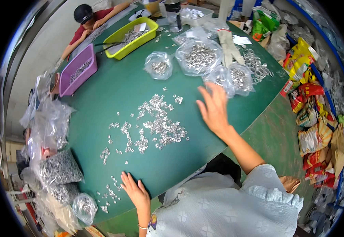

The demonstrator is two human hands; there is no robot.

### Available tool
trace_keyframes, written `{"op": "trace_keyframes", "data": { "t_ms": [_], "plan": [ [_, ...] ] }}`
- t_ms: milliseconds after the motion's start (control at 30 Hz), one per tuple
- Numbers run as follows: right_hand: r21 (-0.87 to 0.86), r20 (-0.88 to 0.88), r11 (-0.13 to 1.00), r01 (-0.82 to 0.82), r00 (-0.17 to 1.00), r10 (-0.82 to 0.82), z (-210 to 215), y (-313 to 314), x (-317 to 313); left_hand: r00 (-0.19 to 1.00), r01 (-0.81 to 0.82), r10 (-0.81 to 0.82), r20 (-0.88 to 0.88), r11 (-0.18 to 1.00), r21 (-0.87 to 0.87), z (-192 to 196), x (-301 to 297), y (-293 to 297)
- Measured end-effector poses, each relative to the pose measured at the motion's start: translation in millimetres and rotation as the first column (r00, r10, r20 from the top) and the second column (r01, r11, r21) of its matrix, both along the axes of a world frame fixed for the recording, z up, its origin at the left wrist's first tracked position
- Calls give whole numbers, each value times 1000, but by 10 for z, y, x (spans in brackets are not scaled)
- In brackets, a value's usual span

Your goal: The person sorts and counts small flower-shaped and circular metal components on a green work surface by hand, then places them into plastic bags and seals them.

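Many small silvery metal pieces [165,127] lie scattered in loose heaps over the middle of the green table [101,103]. My left hand [135,191] rests near the table's front edge with fingers stretched out, beside a smaller scatter of pieces [110,191]. To the right of the main heap, my right hand [214,106] is held with its fingers apart and nothing in it. Its fingertips are close to a clear plastic bag [240,80] of metal rings. Both hands are empty as far as I can see.
Toward the back stand open bags of rings [200,56], a smaller bag [159,66], loose rings [259,65], a yellow bin [150,27] and a purple bin [66,81]. Filled bags [61,168] line the left edge. Another person [86,24] works at the far left.
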State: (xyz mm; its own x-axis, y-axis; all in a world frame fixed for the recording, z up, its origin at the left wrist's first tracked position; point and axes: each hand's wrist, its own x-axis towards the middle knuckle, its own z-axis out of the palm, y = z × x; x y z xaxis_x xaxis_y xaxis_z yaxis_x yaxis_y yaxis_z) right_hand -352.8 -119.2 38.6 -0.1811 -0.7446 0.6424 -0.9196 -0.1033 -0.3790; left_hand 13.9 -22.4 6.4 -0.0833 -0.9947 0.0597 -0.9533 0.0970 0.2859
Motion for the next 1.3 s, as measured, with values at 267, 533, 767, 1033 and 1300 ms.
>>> {"op": "trace_keyframes", "data": {
  "t_ms": [267, 533, 767, 1033, 1300],
  "plan": [
    [119, -287, 973, 196, 945, -156, 31, 102, -569, 996, 53, -53, -76, 999, 0, 54, -283, -138],
    [-168, -74, 984, 63, 994, -76, -9, -168, -203, 991, 6, -15, -136, 997, -71, 81, -311, -146],
    [-93, -88, 989, -111, 991, 103, -182, -209, -26, 991, 10, -20, -131, 997, -76, 15, -302, -161],
    [26, -215, 983, 184, 961, -174, 296, -1, -673, 983, -14, 3, -185, 998, -55, 46, -358, -149],
    [271, -118, 887, 374, 927, -355, 235, 235, -1326, 954, 99, -115, -276, 992, -71, 187, -688, -325]
  ]
}}
